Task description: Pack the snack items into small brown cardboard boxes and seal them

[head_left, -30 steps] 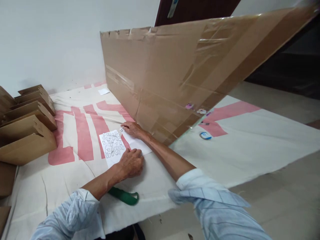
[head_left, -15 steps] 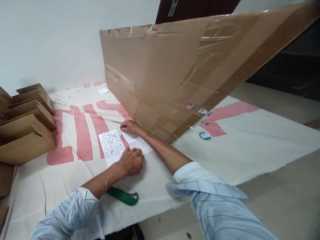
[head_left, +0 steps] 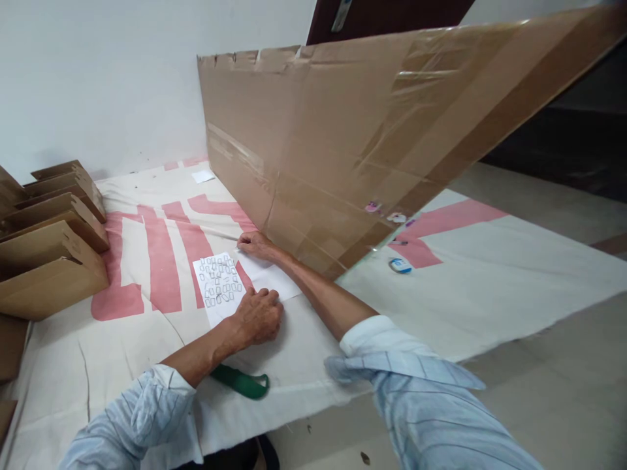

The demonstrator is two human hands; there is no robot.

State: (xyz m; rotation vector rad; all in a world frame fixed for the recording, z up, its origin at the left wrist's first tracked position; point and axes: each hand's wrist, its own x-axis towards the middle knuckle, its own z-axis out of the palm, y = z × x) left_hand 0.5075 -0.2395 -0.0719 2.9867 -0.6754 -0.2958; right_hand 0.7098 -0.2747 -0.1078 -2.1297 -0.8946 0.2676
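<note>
A blank white sheet of paper (head_left: 277,281) lies under my right forearm. At its far left corner, my right hand (head_left: 257,247) is closed, with the fingertips pinched on the paper's edge. My left hand (head_left: 259,315) is curled into a loose fist by the near end of that sheet; what its fingers hold, if anything, is hidden. Just left of both hands is a white sheet with rows of small drawn rectangles (head_left: 218,284), its lower part partly behind my left hand. Near my left wrist lies a green curved handle (head_left: 245,382), partly covered by my forearm.
A tall cardboard panel (head_left: 304,150) stands across the cloth-covered surface (head_left: 161,365), close beyond my right hand. Open cardboard boxes (head_left: 53,267) stand at the left. A blue-and-white roll (head_left: 400,265) lies right of the panel, and a small white paper (head_left: 202,176) lies near the wall.
Both hands keep nearly the same place and pose. The view has shifted very slightly; the papers and the green handle lie as before.
</note>
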